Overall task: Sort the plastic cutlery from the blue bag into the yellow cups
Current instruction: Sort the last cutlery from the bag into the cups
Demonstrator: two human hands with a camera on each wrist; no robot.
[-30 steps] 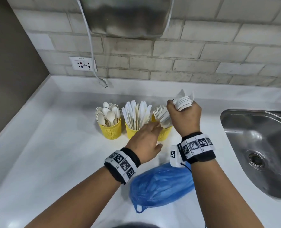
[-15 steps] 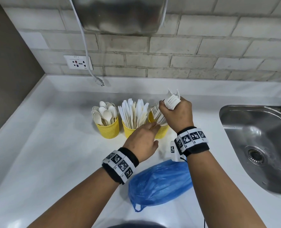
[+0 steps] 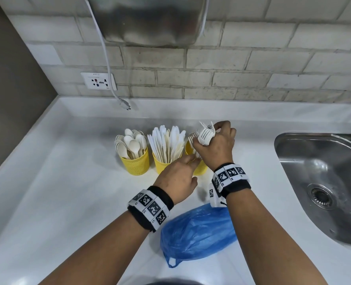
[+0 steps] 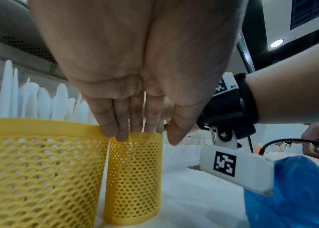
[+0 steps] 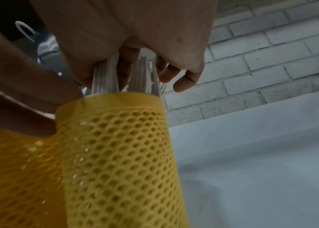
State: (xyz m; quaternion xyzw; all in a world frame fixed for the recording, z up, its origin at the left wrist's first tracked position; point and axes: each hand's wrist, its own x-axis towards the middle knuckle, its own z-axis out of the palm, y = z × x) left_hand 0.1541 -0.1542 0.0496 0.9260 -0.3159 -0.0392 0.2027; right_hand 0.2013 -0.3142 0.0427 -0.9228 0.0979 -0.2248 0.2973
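White forks (image 3: pixel 206 135) are going from the gripping right hand (image 3: pixel 215 144) into the last cup (image 5: pixel 115 138), open left hand (image 3: pixel 175 179) steadying it; sorting is looking nearly done.

Steel sink (image 3: pixel 322 194) right; wall socket (image 3: pixel 98 81), dangling cable (image 3: pixel 106 64) behind

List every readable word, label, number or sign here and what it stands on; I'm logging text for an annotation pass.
White wall socket plate: one small line of print along its top edge, too small to read.
Black-and-white square code markers on the wristbands and on the white plastic tag: patterns only, no letters.
Yellow perforated plastic cups, blue plastic bag: no text visible.
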